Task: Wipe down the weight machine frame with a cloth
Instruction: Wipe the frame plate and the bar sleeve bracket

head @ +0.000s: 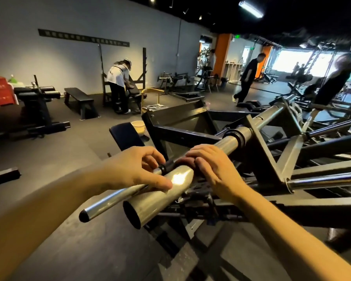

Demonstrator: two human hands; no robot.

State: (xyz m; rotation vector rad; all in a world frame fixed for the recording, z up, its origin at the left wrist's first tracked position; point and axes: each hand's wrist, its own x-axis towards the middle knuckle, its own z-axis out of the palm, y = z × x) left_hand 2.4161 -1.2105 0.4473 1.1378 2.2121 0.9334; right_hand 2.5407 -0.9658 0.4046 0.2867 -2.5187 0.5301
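The left hand [142, 169] pinches a small black collar [167, 166] on the thin chrome handle [109, 199], thumb lying on the thick steel tube [160, 195]. Just right of it, the right hand [211, 165] curls over that tube; something dark under its fingers may be the cloth. The dark machine frame [272, 159] spreads beyond both hands, and a pale bucket [138, 126] stands farther off.

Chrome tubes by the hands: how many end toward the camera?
2. The wide open-ended tube lies under both hands; the thinner black-capped handle bar runs beside it, under the left hand. The right hand may hide more.
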